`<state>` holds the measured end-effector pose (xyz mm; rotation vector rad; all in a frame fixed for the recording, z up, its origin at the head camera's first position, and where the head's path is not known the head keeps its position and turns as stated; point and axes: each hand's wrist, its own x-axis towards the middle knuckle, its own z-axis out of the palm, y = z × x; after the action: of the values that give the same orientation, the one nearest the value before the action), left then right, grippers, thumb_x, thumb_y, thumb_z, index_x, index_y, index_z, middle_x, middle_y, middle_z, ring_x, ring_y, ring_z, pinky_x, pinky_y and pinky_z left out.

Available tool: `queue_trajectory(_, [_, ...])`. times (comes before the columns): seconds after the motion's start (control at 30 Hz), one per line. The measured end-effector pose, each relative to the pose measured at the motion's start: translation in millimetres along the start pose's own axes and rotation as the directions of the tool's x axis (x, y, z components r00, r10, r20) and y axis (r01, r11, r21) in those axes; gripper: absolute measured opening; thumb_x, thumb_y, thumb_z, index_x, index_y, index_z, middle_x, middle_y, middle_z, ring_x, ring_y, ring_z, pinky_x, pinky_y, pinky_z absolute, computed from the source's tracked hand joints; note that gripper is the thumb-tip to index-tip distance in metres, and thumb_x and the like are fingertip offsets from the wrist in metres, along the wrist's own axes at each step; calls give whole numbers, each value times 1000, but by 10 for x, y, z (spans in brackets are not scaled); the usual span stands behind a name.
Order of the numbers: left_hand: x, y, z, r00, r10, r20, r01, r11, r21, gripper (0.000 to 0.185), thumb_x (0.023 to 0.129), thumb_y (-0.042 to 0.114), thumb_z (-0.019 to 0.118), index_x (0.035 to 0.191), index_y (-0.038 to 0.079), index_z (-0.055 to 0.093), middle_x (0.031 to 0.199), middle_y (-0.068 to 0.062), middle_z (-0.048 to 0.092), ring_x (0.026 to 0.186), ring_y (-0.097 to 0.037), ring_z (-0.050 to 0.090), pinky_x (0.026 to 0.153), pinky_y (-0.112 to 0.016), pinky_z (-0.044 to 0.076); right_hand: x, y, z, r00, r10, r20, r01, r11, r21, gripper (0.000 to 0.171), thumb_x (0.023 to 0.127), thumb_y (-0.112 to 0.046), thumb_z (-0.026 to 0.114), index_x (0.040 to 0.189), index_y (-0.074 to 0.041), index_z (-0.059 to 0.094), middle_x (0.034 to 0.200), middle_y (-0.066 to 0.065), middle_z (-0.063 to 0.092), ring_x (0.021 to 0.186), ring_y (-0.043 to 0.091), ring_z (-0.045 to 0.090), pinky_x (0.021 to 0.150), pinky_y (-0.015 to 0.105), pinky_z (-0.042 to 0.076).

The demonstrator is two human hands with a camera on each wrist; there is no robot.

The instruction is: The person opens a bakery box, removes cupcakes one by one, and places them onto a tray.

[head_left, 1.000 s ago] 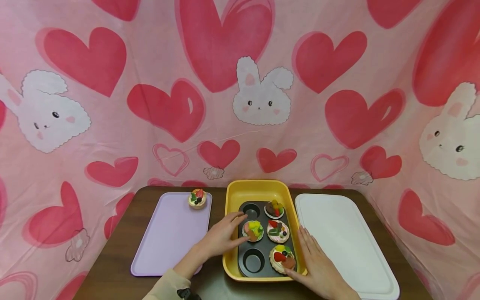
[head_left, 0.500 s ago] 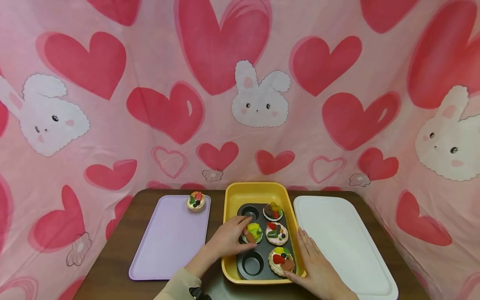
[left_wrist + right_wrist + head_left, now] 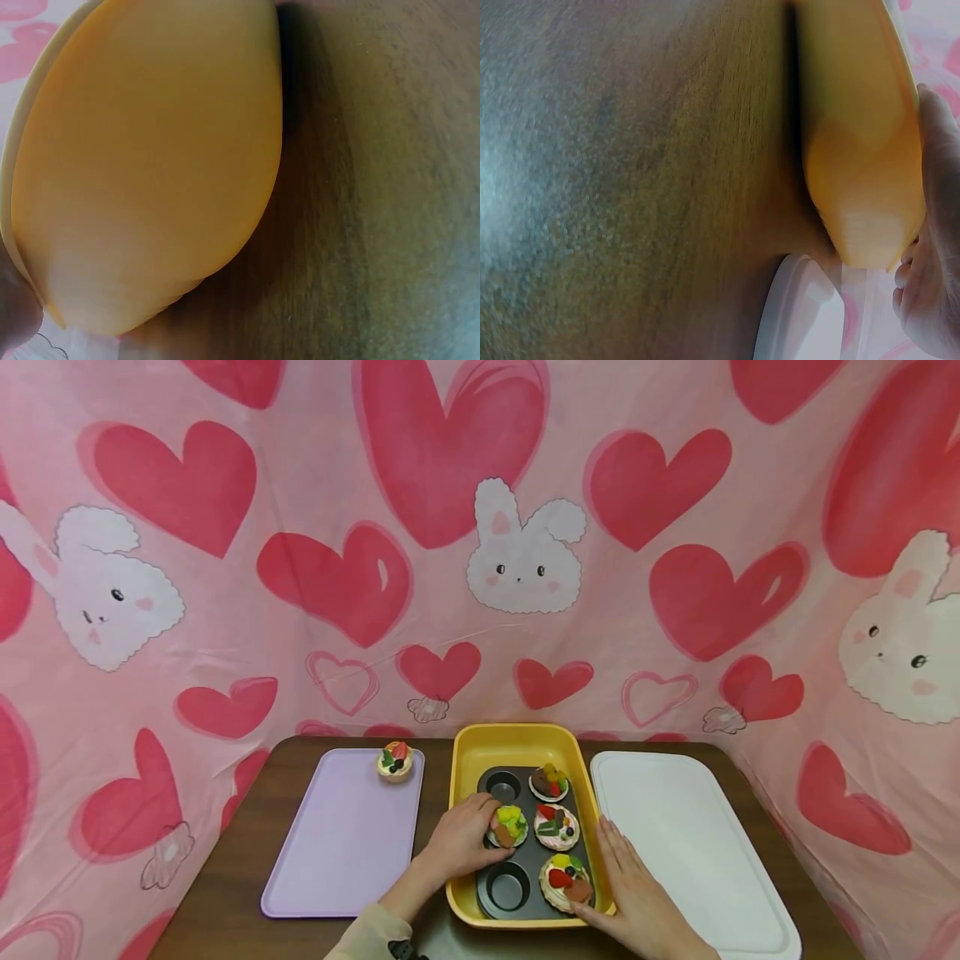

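Fruit-topped toy cupcake (image 3: 508,826), seated in the middle-left cup of the dark metal muffin tin (image 3: 501,893), is gripped by the curled fingers of the left hand (image 3: 457,843). A straight upward lift is advised. The right hand (image 3: 633,897), fingers flat, steadies the yellow plastic tray (image 3: 517,739); open room lies on the lilac tray (image 3: 337,852).

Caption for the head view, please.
Left hand grips a fruit-topped tart in the muffin tin; right hand rests on the yellow tray.

white tray (image 3: 690,843): bare | yellow tray (image 3: 513,737) rim: walls muffin pan (image 3: 525,860)
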<state>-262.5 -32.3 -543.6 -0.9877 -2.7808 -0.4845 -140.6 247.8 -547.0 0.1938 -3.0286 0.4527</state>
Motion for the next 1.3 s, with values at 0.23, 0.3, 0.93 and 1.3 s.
queue_trajectory(0.23, [5, 17, -10, 1000, 2, 3, -2, 999, 50, 61, 75, 65, 73, 110, 16, 61, 119, 0, 62, 110, -14, 58, 95, -32, 54, -1, -18, -12, 1000, 20, 7, -20, 1000, 6, 119, 72, -86, 52, 159, -19, 8, 166, 3, 12, 151, 27, 21, 106, 6, -18])
queue_trajectory(0.3, [2, 21, -10, 1000, 4, 0, -4, 998, 58, 63, 75, 65, 72, 111, 15, 62, 119, 0, 62, 110, -14, 59, 95, -32, 54, 1, -21, -15, 1000, 24, 10, -24, 1000, 10, 119, 72, -86, 52, 159, -19, 8, 166, 3, 11, 151, 27, 20, 107, 6, -18])
queue_trajectory(0.93, [-16, -29, 14, 995, -75, -71, 55, 968, -243, 65, 71, 54, 81, 121, 19, 58, 116, 7, 63, 97, -8, 61, 90, -33, 55, 2, 2, -7, 999, -20, -25, 20, 1000, -3, 117, 73, -84, 54, 158, -15, 14, 166, 3, 13, 151, 26, 20, 118, 18, -5])
queue_trajectory(1.3, [-18, -70, 3, 990, -103, -99, 60, 929, -364, 76, 72, 39, 86, 133, 18, 48, 126, 2, 61, 107, -13, 62, 98, -40, 53, 8, 3, -7, 1000, -10, -18, 10, 1000, 4, 117, 73, -84, 54, 158, -16, 12, 166, 1, 11, 151, 25, 19, 116, 16, -7])
